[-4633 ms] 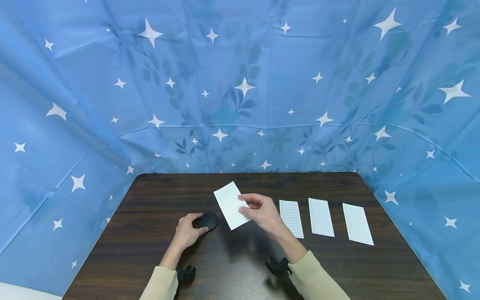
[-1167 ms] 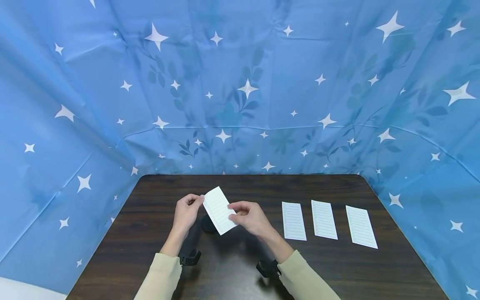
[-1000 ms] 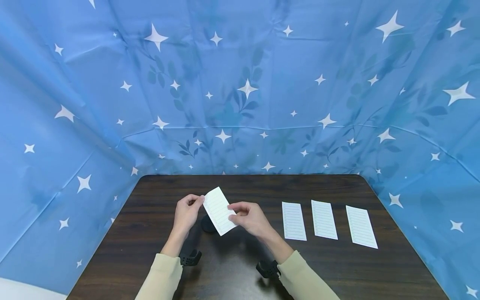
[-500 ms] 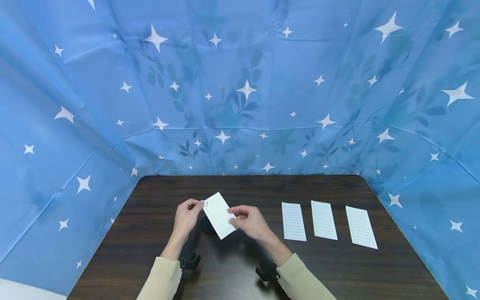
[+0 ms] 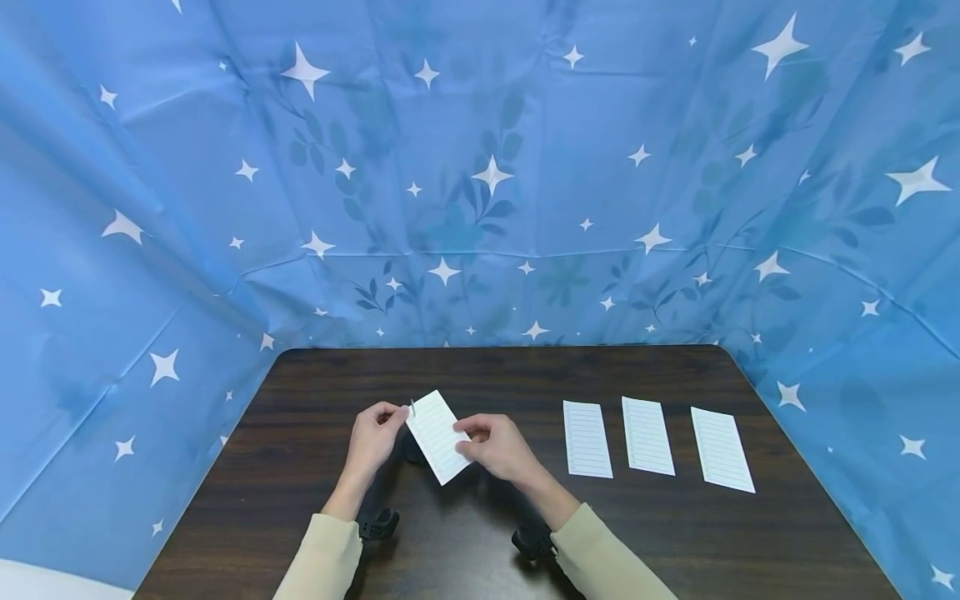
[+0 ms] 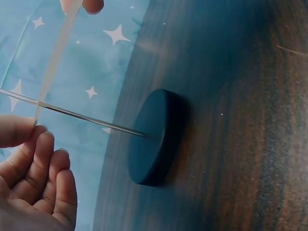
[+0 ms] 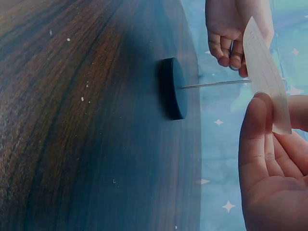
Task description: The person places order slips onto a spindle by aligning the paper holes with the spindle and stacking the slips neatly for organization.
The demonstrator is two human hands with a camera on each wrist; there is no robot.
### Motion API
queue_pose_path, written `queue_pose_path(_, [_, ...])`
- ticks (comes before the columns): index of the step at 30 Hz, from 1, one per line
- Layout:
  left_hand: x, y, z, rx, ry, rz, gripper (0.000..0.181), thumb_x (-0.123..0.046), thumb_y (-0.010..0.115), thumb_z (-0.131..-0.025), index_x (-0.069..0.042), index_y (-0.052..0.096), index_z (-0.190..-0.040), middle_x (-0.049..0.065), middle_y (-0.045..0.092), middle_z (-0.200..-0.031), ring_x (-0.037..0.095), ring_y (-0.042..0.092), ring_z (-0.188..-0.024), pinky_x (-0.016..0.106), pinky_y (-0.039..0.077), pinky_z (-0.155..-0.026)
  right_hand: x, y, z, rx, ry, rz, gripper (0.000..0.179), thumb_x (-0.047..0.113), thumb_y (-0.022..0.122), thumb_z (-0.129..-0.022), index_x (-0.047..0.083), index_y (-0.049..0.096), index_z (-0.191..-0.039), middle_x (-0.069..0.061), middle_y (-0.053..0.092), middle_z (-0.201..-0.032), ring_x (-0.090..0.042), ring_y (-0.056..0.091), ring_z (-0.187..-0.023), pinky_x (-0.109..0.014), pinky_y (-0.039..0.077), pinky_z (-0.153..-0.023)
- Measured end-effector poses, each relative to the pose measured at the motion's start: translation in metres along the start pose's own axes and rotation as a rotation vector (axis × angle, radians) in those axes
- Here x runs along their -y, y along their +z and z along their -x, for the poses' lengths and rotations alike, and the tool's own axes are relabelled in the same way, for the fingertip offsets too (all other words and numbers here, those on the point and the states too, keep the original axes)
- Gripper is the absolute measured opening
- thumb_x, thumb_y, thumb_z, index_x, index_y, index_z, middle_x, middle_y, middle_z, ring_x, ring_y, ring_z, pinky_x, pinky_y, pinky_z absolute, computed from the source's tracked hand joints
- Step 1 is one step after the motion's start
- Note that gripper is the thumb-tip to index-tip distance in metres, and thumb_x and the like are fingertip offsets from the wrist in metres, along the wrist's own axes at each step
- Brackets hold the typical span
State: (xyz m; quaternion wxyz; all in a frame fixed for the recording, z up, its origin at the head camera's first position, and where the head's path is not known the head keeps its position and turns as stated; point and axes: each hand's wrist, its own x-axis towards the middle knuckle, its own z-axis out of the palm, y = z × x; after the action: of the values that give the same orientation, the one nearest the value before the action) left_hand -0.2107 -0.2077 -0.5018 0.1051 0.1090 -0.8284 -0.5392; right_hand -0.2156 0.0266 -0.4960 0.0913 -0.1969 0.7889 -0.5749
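A white lined slip of paper (image 5: 441, 442) is held between both hands over a bill spike. My left hand (image 5: 370, 439) pinches its left edge between thumb and fingers. My right hand (image 5: 497, 447) pinches the right edge. In the left wrist view the metal rod (image 6: 91, 119) of the spike runs through the slip, its far end showing beyond the paper. The round black base (image 6: 149, 139) stands on the table, and the slip is well above it. From the head view, the slip mostly covers the base, and the spike's tip pokes up near its upper left corner.
To the right, three more lined slips, a left one (image 5: 587, 439), a middle one (image 5: 648, 435) and a right one (image 5: 722, 450), lie apart in a row on the dark wooden table (image 5: 645, 533). Behind the table hangs a blue star-patterned curtain (image 5: 480, 217).
My left hand has gone from the base to the slip's left edge. Both hands have since lowered the slip a little, and the spike's tip now shows above the paper.
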Motion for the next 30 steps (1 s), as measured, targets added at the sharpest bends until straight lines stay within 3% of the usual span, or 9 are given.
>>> queue_pose_path(8, [0.005, 0.002, 0.0, 0.015, 0.016, -0.043, 0.019, -0.019, 0.069, -0.097, -0.001, 0.074, -0.093, 0.009, 0.067, -0.083, 0.021, 0.056, -0.077, 0.034, 0.045, -0.071, -0.004, 0.002, -0.002, 0.013, 0.027, 0.053, 0.023, 0.003, 0.076, -0.087, 0.002, 0.076, -0.11, -0.001, 0.069, -0.084, -0.013, 0.059, -0.07, -0.027, 0.049, -0.059])
queue_pose_path(18, [0.017, 0.005, -0.003, 0.033, 0.049, -0.091, 0.018, -0.016, 0.068, -0.097, 0.0, 0.073, -0.091, 0.005, 0.064, -0.078, 0.018, 0.055, -0.073, 0.034, 0.044, -0.069, -0.007, 0.003, -0.001, 0.032, 0.004, 0.084, 0.024, 0.0, 0.076, -0.085, -0.001, 0.075, -0.109, -0.004, 0.068, -0.082, -0.013, 0.058, -0.067, -0.027, 0.048, -0.057])
queue_pose_path(30, [0.022, 0.006, -0.003, 0.065, 0.039, -0.118, 0.016, -0.016, 0.069, -0.096, -0.001, 0.072, -0.093, 0.004, 0.062, -0.078, 0.017, 0.054, -0.071, 0.033, 0.043, -0.067, -0.012, 0.005, -0.002, 0.064, 0.038, 0.1, 0.024, 0.001, 0.076, -0.086, -0.002, 0.074, -0.11, -0.004, 0.067, -0.082, -0.012, 0.061, -0.066, -0.027, 0.05, -0.058])
